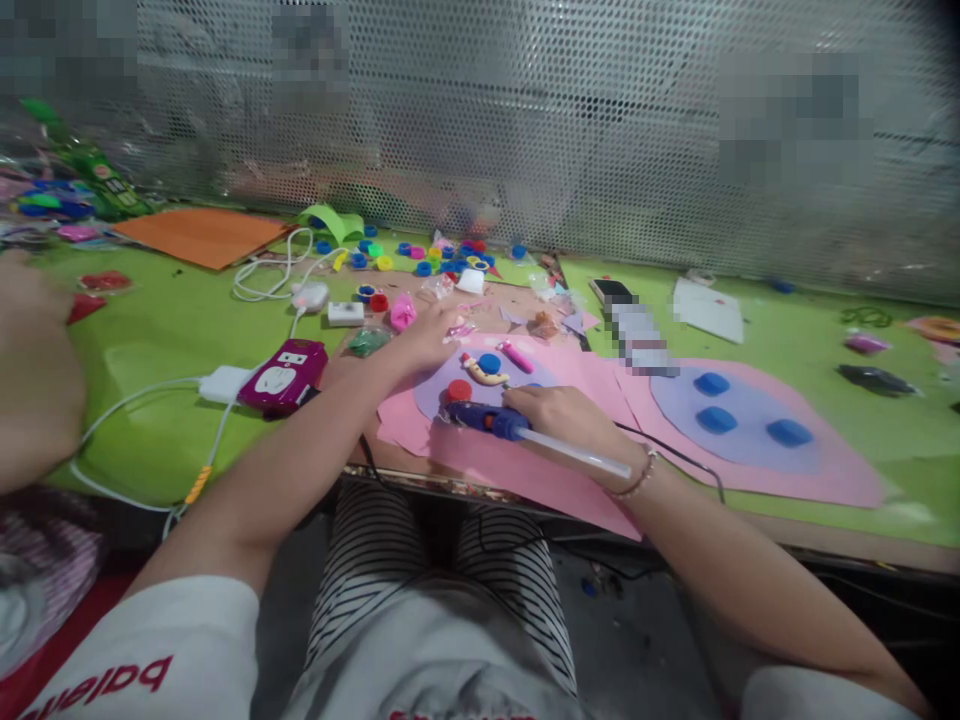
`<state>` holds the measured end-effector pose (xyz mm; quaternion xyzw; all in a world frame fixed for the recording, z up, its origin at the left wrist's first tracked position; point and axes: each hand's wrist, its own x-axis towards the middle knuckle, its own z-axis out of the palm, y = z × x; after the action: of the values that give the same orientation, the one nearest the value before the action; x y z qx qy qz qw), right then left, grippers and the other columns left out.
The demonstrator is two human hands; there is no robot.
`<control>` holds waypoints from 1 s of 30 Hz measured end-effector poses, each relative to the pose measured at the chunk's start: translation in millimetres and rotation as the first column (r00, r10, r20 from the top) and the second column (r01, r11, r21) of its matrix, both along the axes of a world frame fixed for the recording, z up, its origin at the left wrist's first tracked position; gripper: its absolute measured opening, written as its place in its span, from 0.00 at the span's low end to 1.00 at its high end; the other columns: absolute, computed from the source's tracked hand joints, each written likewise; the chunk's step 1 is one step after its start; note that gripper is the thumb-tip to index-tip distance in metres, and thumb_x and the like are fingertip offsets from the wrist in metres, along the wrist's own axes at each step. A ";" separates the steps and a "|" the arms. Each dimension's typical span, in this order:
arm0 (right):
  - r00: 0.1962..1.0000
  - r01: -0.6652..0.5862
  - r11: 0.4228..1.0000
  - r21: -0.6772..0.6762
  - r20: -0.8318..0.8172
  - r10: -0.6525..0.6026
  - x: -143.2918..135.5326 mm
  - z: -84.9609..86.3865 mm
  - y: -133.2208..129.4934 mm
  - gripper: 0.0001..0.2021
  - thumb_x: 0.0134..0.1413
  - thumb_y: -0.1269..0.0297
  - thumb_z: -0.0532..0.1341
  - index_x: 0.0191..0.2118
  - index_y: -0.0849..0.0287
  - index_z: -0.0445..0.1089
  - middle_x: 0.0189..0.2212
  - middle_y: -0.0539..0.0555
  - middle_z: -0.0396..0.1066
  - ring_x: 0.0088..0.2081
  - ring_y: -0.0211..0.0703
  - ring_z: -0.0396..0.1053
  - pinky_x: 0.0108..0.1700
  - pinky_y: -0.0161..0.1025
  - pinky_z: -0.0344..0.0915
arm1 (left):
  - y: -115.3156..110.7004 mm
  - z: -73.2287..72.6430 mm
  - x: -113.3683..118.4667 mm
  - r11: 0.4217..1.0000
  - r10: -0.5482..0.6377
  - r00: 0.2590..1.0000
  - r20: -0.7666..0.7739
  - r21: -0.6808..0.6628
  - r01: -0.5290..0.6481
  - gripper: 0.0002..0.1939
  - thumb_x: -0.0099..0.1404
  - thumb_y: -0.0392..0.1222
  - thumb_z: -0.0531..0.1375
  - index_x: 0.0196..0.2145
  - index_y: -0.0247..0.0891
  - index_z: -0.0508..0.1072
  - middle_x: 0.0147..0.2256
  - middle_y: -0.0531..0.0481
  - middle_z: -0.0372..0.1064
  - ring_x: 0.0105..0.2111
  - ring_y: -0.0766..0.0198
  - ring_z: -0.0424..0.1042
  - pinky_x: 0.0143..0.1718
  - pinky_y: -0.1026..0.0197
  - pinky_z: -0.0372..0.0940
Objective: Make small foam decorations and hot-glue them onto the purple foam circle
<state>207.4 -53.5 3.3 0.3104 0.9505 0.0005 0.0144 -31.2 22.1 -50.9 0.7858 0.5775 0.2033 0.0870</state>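
My right hand (551,410) is wrapped round a dark blue glue gun (487,420) with a long clear glue stick out of its back. The gun lies over a pink sheet (525,485) bearing a round purple piece (431,385). On the purple piece are a red cap (459,391), a blue cap (490,364), a banana-shaped piece (484,373) and a pink stick (515,357). My left hand (431,340) is at the sheet's upper left, by a small clear-and-pink packet (461,328); its fingertips are too blurred to tell whether it grips anything.
At left are a magenta power box (286,377) with white cables and another person's arm (37,370). Colored caps (424,268) lie behind my hands. To the right are a phone (616,292) and a second pink sheet (840,480) with blue caps. A mesh panel (480,120) stands behind.
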 end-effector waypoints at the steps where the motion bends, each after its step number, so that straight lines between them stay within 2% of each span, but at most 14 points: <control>1: 1.000 -0.002 1.000 0.001 0.000 0.002 0.1 -0.3 0.1 0.07 0.62 0.68 0.52 0.33 0.61 0.65 0.29 0.52 0.68 0.26 0.37 0.60 0.29 0.37 0.45 | -0.5 0.6 0.3 1.000 -0.002 1.000 -0.001 0.000 0.002 0.29 0.61 0.42 0.54 0.59 0.32 0.59 0.57 0.36 0.56 0.59 0.51 0.57 0.60 0.52 0.54; 6: 1.000 -0.002 1.000 0.002 -0.016 0.002 0.1 -1.3 -0.3 0.07 0.62 0.67 0.52 0.33 0.61 0.64 0.27 0.52 0.67 0.26 0.37 0.59 0.29 0.37 0.45 | 0.2 0.9 0.8 1.000 -0.010 1.000 -0.017 -0.006 0.010 0.31 0.60 0.40 0.55 0.60 0.31 0.57 0.59 0.35 0.53 0.60 0.50 0.55 0.61 0.52 0.53; 12: 0.998 -0.004 1.000 0.000 -0.070 0.004 1.9 -4.2 2.1 0.06 0.60 0.68 0.53 0.33 0.61 0.64 0.28 0.51 0.67 0.27 0.37 0.61 0.29 0.36 0.46 | 3.9 -3.6 -0.9 1.000 -0.008 1.000 -0.013 0.013 0.009 0.29 0.60 0.40 0.54 0.60 0.37 0.58 0.59 0.39 0.54 0.59 0.51 0.56 0.60 0.51 0.55; 22: 0.974 -0.070 0.997 -0.032 -0.218 0.062 4.3 -6.2 2.7 0.05 0.49 0.74 0.54 0.30 0.60 0.66 0.28 0.52 0.68 0.29 0.38 0.64 0.30 0.35 0.53 | 2.2 -2.1 1.5 1.000 0.005 1.000 0.010 0.010 -0.005 0.29 0.59 0.39 0.55 0.59 0.39 0.59 0.59 0.39 0.55 0.60 0.50 0.56 0.60 0.49 0.54; 27: 0.974 -0.081 0.994 -0.069 -0.219 0.064 4.2 -8.0 4.9 0.12 0.52 0.73 0.54 0.42 0.60 0.69 0.36 0.55 0.74 0.33 0.41 0.69 0.32 0.36 0.56 | 0.2 0.4 2.6 1.000 0.001 1.000 -0.001 0.011 -0.001 0.29 0.60 0.40 0.54 0.59 0.35 0.59 0.60 0.37 0.53 0.60 0.50 0.56 0.61 0.50 0.53; 30: 0.988 -0.045 0.996 -0.081 -0.153 0.032 2.9 -7.9 5.7 0.11 0.55 0.70 0.55 0.43 0.61 0.69 0.34 0.56 0.74 0.31 0.41 0.69 0.31 0.35 0.55 | -1.8 2.6 3.6 1.000 -0.016 1.000 -0.009 0.024 0.016 0.29 0.60 0.40 0.54 0.60 0.37 0.59 0.60 0.40 0.53 0.60 0.50 0.55 0.61 0.50 0.54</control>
<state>210.3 -47.9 -4.6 0.2904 0.9538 -0.0627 -0.0447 -27.6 20.3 -48.3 0.7922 0.5691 0.2064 0.0766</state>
